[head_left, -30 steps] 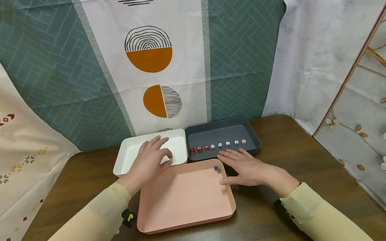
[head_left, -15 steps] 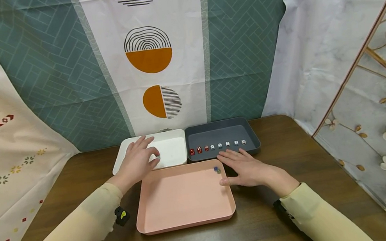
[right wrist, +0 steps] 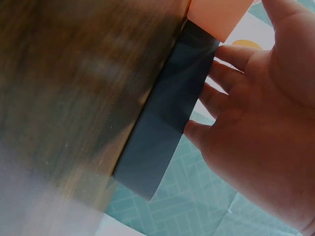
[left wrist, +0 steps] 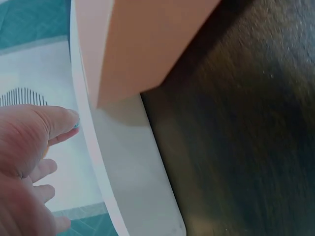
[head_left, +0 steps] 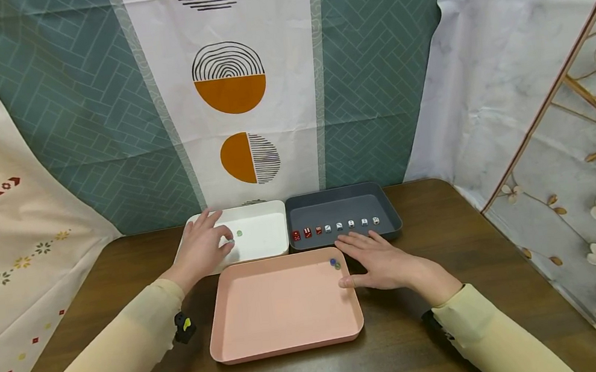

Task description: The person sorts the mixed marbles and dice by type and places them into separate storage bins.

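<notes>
My left hand [head_left: 201, 248] is over the white tray [head_left: 268, 213], pinching a small bluish glass bead or marble [left wrist: 76, 126] between thumb and forefinger. Its other fingers stretch out toward the tray's back. A small green marble [head_left: 239, 233] lies in the white tray just beyond the pinching fingertips. My right hand [head_left: 379, 262] lies with fingers spread, fingertips at the front rim of the dark grey tray [head_left: 332, 203] and thumb over the right edge of the pink tray [head_left: 286, 308]. In the pink tray's far right corner sit a blue marble [head_left: 333, 261] and a greenish one [head_left: 337, 266].
Along the front of the dark tray runs a row of dice, red dice [head_left: 307, 232] on the left and white dice [head_left: 351, 223] on the right. The trays stand close together on a brown wooden table [head_left: 479, 252], with a patterned cloth [head_left: 374, 81] hanging behind.
My left hand has moved left across the white tray, still pinching the small marble. The green marble in that tray now shows. My right hand has stayed in place.
</notes>
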Tool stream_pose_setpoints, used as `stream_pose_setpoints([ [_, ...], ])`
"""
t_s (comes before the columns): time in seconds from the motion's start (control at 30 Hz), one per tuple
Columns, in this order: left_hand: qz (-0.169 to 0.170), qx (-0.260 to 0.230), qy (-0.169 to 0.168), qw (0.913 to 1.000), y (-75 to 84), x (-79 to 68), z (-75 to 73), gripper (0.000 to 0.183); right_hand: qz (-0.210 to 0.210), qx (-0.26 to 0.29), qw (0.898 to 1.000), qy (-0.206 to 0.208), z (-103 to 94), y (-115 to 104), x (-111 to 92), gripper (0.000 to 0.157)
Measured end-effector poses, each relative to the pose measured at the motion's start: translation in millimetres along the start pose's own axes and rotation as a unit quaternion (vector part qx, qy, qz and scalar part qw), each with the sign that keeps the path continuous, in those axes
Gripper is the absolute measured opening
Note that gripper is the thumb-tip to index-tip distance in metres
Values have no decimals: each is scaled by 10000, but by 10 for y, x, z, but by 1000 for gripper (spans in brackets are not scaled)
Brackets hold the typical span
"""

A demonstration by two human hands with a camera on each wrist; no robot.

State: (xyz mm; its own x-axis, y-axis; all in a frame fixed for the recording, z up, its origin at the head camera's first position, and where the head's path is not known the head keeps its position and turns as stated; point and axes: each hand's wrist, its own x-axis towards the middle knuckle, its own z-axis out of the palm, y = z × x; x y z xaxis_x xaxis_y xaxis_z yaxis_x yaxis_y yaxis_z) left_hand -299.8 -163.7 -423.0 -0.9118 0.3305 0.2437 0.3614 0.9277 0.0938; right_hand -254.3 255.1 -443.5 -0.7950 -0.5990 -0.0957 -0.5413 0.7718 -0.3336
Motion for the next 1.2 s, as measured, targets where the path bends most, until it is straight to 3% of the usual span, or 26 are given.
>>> stream_pose_setpoints([
  [0.6,-379,-13,-198,9991,-247,119,149,5,33,9,10000,2,3,1,-18,97],
  [1.2,-434,-31,-459,9980,-201,244,246,6,19,19,10000,5,-3,3,-10,97],
])
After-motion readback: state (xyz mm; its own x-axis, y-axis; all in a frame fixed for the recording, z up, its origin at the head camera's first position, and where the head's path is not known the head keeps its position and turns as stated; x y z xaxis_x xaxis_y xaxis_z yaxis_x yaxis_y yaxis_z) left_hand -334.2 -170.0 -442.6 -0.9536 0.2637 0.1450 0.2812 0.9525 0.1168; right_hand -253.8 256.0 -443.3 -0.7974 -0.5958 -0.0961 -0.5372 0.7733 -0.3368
